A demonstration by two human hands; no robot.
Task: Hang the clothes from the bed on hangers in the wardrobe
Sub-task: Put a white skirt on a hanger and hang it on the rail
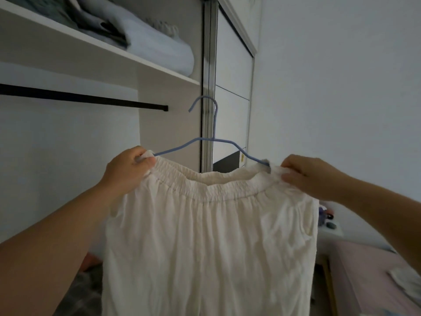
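A white garment with an elastic waistband (209, 236) hangs from a thin blue hanger (215, 124) in front of me. The hanger's two ends sit inside the waistband corners. My left hand (128, 169) pinches the left corner of the waistband over the hanger end. At the other corner, my right hand (307, 173) grips the fabric the same way. The hanger's hook points up and left, free in the air. The wardrobe's black rail (84, 98) runs to the upper left, apart from the hook and bare where it shows.
Folded bedding (150, 39) lies on the wardrobe shelf (109, 50) above the rail. A sliding door frame (208, 92) stands behind the hanger. The pink bed (373, 277) is at lower right, with a light cloth (407, 279) on it and small items (328, 221) on a white surface beyond.
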